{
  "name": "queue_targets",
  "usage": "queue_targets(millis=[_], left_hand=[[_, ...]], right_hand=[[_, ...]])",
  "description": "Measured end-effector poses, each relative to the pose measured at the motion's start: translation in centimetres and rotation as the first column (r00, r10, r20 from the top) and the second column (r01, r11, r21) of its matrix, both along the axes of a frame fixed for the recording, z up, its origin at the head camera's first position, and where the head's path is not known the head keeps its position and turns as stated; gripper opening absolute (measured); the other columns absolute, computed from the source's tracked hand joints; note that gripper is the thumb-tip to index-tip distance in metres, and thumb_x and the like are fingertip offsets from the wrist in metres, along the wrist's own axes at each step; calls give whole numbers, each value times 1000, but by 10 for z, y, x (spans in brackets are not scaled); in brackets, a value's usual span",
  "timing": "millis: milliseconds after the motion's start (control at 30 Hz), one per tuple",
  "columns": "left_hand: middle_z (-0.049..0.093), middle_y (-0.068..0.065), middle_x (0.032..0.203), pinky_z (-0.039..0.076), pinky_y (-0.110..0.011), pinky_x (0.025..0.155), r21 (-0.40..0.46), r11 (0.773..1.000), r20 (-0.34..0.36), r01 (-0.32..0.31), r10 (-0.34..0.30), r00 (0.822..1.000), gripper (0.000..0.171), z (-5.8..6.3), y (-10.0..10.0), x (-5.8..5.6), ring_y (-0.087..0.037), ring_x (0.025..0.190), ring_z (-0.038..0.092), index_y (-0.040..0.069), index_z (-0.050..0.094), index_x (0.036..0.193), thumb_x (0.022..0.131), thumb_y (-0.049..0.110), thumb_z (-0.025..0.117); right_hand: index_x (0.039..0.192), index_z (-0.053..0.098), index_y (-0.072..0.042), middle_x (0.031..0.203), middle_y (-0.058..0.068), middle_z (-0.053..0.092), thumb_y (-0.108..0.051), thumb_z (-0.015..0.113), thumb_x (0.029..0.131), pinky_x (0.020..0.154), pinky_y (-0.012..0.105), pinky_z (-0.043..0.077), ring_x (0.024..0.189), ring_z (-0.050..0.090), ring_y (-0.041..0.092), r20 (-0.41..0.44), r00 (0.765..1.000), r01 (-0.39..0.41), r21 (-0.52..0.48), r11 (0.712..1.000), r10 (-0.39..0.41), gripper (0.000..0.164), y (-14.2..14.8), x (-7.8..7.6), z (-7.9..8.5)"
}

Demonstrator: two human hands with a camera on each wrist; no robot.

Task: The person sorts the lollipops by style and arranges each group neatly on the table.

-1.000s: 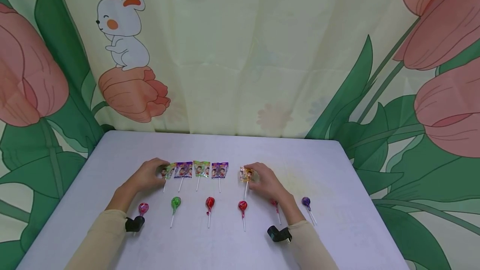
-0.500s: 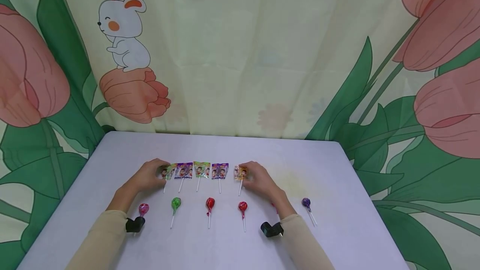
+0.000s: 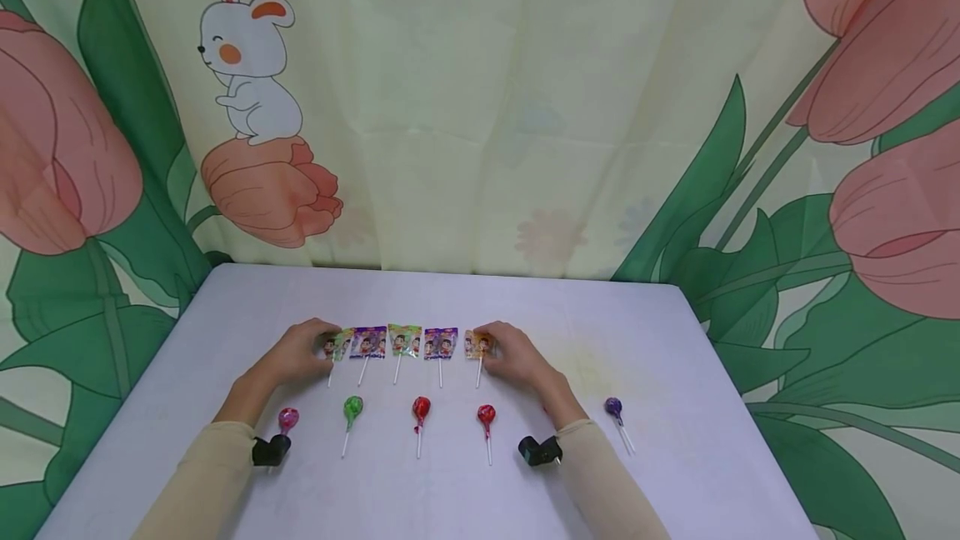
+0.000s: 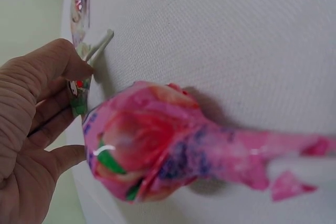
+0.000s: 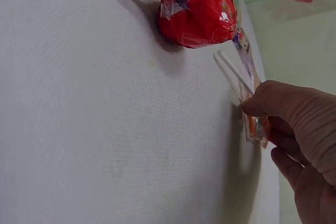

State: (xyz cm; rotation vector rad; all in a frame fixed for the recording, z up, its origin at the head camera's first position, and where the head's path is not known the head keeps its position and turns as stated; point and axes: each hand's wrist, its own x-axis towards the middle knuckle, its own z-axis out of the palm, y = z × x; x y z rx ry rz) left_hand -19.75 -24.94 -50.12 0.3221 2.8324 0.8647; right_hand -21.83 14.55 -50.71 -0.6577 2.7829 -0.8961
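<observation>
In the head view a row of flat-wrapped lollipops lies across the table. My left hand (image 3: 300, 348) holds the leftmost one, a green-wrapped lollipop (image 3: 342, 343), by its left side; thumb and fingers lie about its wrapper in the left wrist view. At the row's right end my right hand (image 3: 519, 357) pinches an orange-wrapped lollipop (image 3: 474, 345), its white stick (image 5: 237, 73) showing in the right wrist view. Between the hands lie a purple-wrapped lollipop (image 3: 368, 342), another green-wrapped lollipop (image 3: 405, 341) and a second purple-wrapped lollipop (image 3: 440, 343).
Nearer me is a row of round lollipops: pink (image 3: 288, 419), green (image 3: 352, 408), red (image 3: 422, 408), another red (image 3: 486, 415) and purple (image 3: 613, 407). One more red one is mostly hidden by my right wrist. A printed curtain (image 3: 480, 107) hangs behind the white table (image 3: 247, 298).
My right hand has moved left with the orange-wrapped lollipop, closer to the other wrapped ones, and set its stick nearly in line with theirs. The left hand has stayed in place.
</observation>
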Motion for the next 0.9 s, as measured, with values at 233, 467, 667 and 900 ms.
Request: queue_targets(millis=[233, 467, 667, 900], left_hand=[[61, -26, 130, 43, -62, 109, -5, 1000, -5, 3, -3, 1000, 59, -1, -1, 1, -47, 127, 52, -8, 59, 133, 79, 4, 80], [59, -28, 132, 42, -63, 109, -5, 1000, -12, 26, -26, 1000, 62, -5, -2, 1, -49, 127, 52, -10, 57, 135, 79, 2, 79], [55, -30, 138, 41, -64, 110, 2, 1000, 1, 15, -15, 1000, 67, -3, 0, 3, -50, 131, 48, -7, 54, 140, 79, 2, 81], [52, -32, 141, 42, -64, 109, 29, 999, -57, 38, -36, 998, 70, 7, 3, 12, -52, 132, 47, -7, 49, 144, 82, 2, 79]], right_hand=[[135, 62, -2, 138, 15, 62, -2, 74, 86, 116, 50, 40, 134, 53, 35, 13, 1000, -25, 9, 1000, 25, 50, 2, 1, 0], [135, 62, -2, 137, 15, 62, -2, 73, 86, 115, 50, 42, 132, 54, 34, -13, 1000, -29, -5, 1000, 29, 50, 3, 9, 2], [132, 64, -1, 136, 16, 63, -1, 73, 87, 111, 54, 44, 129, 55, 36, -62, 998, -37, -65, 997, 33, 47, 3, 24, 3], [135, 63, -4, 139, 13, 61, -5, 75, 89, 112, 56, 43, 134, 52, 35, -46, 999, -34, -125, 992, 29, 47, -5, 45, 7]])
